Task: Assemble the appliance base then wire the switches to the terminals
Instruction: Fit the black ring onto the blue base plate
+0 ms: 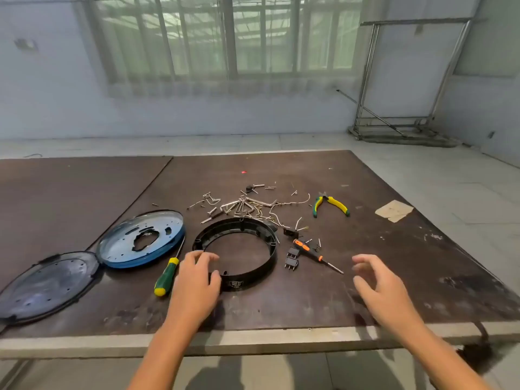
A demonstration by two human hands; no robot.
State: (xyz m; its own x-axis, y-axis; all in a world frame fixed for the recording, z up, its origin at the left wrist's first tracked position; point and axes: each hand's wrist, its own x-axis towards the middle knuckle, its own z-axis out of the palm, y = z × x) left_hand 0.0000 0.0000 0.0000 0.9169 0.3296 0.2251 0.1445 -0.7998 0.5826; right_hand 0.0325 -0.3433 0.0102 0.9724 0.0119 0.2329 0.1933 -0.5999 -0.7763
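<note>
- Our left hand (197, 280) rests on the near-left rim of the black plastic ring (260, 266), fingers curled over the top edge and thumb against the outer wall, gripping it loosely.
- The ring lies flat on the dark table (309, 299), near the middle.
- Our right hand (377, 288) hovers at about 3 o'clock from the ring, well apart from it, fingers spread and curved, holding nothing.
- The blue metal plate (140, 240) sits at 9 o'clock from the ring, tilted, with the dark round cover (47, 285) at its 8 o'clock.
- A green-handled screwdriver (167, 274) lies between plate and ring.
- An orange-and-black screwdriver (312, 253) and two black switches (292, 258) lie just right of the ring.
- Loose screws and wires (242, 205) scatter at 12 o'clock; pliers (329, 204) lie at 1 o'clock.
</note>
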